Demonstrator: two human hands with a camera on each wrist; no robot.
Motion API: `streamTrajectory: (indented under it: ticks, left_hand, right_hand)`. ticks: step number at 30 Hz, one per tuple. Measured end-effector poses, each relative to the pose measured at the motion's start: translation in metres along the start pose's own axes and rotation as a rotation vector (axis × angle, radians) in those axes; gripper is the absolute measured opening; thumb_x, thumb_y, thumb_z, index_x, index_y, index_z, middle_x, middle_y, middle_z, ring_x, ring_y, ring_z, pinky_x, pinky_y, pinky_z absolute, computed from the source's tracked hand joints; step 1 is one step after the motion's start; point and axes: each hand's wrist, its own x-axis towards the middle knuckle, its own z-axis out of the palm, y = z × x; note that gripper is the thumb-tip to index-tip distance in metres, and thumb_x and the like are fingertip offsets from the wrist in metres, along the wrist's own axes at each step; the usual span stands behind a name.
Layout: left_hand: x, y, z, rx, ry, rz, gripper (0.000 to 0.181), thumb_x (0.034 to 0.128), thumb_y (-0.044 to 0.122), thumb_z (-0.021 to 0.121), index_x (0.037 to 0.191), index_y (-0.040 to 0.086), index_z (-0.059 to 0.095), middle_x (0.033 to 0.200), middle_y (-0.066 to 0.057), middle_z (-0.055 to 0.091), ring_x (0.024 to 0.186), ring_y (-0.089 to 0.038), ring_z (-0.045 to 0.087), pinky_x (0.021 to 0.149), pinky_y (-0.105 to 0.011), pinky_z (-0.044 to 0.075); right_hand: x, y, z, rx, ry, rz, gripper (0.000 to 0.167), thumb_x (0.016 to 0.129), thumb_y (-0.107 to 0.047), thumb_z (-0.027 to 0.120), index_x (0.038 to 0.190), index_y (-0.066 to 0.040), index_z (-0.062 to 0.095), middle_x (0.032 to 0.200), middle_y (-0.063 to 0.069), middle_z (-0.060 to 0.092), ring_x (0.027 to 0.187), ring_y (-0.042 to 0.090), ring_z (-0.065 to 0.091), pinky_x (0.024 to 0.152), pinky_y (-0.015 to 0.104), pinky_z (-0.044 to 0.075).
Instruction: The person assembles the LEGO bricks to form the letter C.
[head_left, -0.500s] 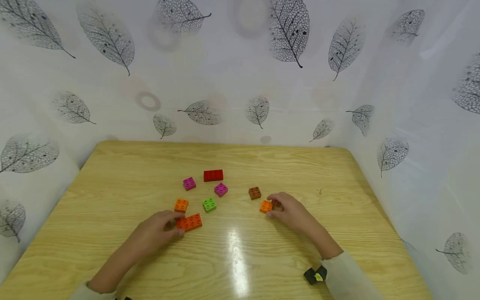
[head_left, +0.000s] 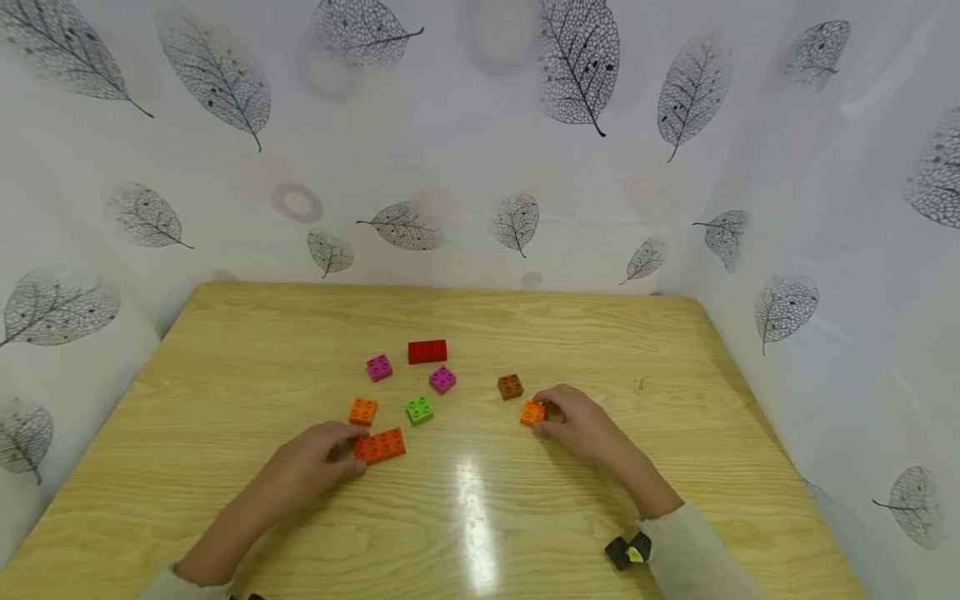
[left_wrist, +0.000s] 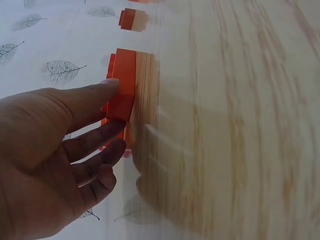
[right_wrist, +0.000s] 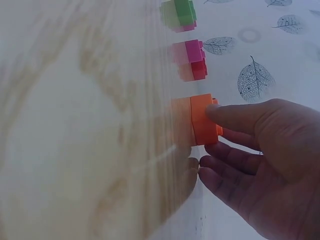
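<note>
Left hand point(head_left: 313, 460) fingers pinch long red-orange brick point(head_left: 382, 446) at left end; right hand point(head_left: 581, 423) fingers pinch small orange brick point(head_left: 531, 413). Wide gap between; both well inside tabletop point(head_left: 570, 525) edges.

A rectangular, yellowish wood-grain desk point(head_left: 600, 333) spreads beneath the hands point(head_left: 311, 462), a pale streak of reflected light point(head_left: 476, 533) between them. Beyond them hangs a white sheet point(head_left: 465, 150) printed with black leaf skeletons point(head_left: 577, 62).
</note>
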Motion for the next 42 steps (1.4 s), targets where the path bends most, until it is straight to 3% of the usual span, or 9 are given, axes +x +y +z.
streamTrajectory:
  ticks: [10,25,34,42]
  left_hand:
    - [0.003,0.003,0.006,-0.019,-0.009,-0.013,0.044,0.0933,0.038,0.071,0.132,0.019,0.065,0.132,-0.004,0.064,0.124,-0.03,0.059,0.102,-0.055,0.046]
    - [0.015,0.021,0.022,0.029,-0.003,0.043,0.039,0.0929,0.032,0.073,0.129,0.02,0.067,0.129,0.0,0.067,0.125,-0.027,0.06,0.105,-0.051,0.046]
    - [0.023,0.032,0.031,0.013,-0.013,0.075,0.037,0.0923,0.035,0.073,0.128,0.026,0.068,0.121,0.01,0.068,0.106,-0.011,0.062,0.091,-0.042,0.051]
    - [0.03,0.041,0.039,0.043,0.008,0.113,0.04,0.0932,0.035,0.072,0.131,0.024,0.067,0.127,0.005,0.068,0.119,-0.018,0.062,0.099,-0.046,0.05]
  right_hand:
    - [-0.001,0.002,0.001,-0.034,-0.001,-0.034,0.04,0.094,-0.022,0.073,0.131,-0.01,0.065,0.123,0.004,0.063,0.106,0.019,0.059,0.09,0.041,0.05]
    - [0.002,0.001,0.005,-0.03,-0.033,-0.12,0.035,0.093,-0.021,0.074,0.127,-0.011,0.066,0.113,-0.002,0.064,0.092,0.013,0.054,0.081,0.033,0.049]
    - [0.002,-0.004,0.007,0.034,-0.076,-0.135,0.034,0.094,-0.022,0.073,0.127,-0.015,0.067,0.113,-0.003,0.061,0.094,0.013,0.055,0.08,0.031,0.049]
    - [0.001,-0.013,0.01,0.056,-0.11,-0.165,0.036,0.094,-0.023,0.073,0.129,-0.017,0.065,0.115,-0.006,0.064,0.096,0.01,0.058,0.082,0.029,0.052]
